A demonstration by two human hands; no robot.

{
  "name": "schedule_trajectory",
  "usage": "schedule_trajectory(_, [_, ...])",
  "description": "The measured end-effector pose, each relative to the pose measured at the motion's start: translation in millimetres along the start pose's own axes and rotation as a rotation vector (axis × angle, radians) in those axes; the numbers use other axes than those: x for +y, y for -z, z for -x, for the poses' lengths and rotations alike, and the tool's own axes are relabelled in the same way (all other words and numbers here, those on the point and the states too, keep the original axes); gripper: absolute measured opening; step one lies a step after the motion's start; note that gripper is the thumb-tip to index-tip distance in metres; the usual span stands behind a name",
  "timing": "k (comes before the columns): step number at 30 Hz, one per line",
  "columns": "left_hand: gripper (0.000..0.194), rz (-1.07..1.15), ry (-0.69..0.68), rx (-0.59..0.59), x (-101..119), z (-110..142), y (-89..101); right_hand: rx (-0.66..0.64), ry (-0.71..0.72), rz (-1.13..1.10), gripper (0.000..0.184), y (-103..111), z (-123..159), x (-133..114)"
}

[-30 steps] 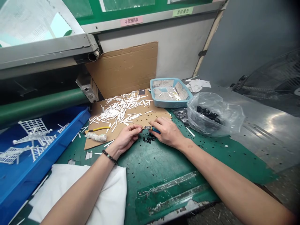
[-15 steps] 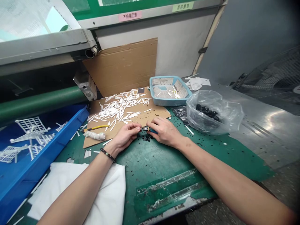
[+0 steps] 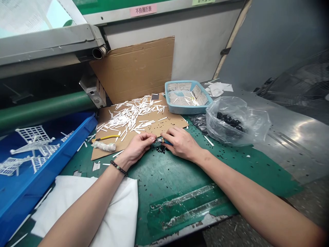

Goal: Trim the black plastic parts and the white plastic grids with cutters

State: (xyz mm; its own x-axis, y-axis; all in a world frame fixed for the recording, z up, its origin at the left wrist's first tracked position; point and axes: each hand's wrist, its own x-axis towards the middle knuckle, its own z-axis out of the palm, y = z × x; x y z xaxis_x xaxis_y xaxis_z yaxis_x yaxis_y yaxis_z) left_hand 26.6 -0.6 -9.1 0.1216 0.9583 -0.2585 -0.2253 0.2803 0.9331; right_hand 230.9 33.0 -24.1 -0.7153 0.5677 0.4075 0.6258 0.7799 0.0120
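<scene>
My right hand (image 3: 181, 142) is wrapped around small pliers (image 3: 167, 142) with blue handles, their metal jaws pointing left. Thumb and fingertips of my left hand (image 3: 140, 145) are pinched together right at those jaws. What they hold is too small to make out, though something dark shows at the tips. Just below the jaws lies a little heap of shiny black pieces (image 3: 161, 149) on the green mat (image 3: 159, 178). Beyond my left hand are a yellow-handled tool (image 3: 109, 137) and a whitish wrapped roll (image 3: 105, 146).
Many white sticks (image 3: 128, 115) cover a cardboard sheet (image 3: 159, 127). Behind stands a light-blue basket (image 3: 189, 109); to its right, a clear plastic bag (image 3: 253, 128) holds black pieces. A blue tray (image 3: 48, 178) with white lattice parts and a white cloth (image 3: 120, 212) lie left.
The view has tilted slightly downward, so the background sits a little higher. Both hands stay at the same spot, with the pliers' jaws still by the left fingertips.
</scene>
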Motion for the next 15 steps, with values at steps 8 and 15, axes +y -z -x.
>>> schedule_trajectory(8, [0.036,0.018,-0.007,0.082,-1,3,-4.7,0.021,-0.042,0.057,0.028,-1,-1,-8])
schedule_trajectory(15, [0.036,0.004,-0.026,0.105,-2,5,-9.2,-0.020,-0.062,0.141,0.015,-4,1,-15])
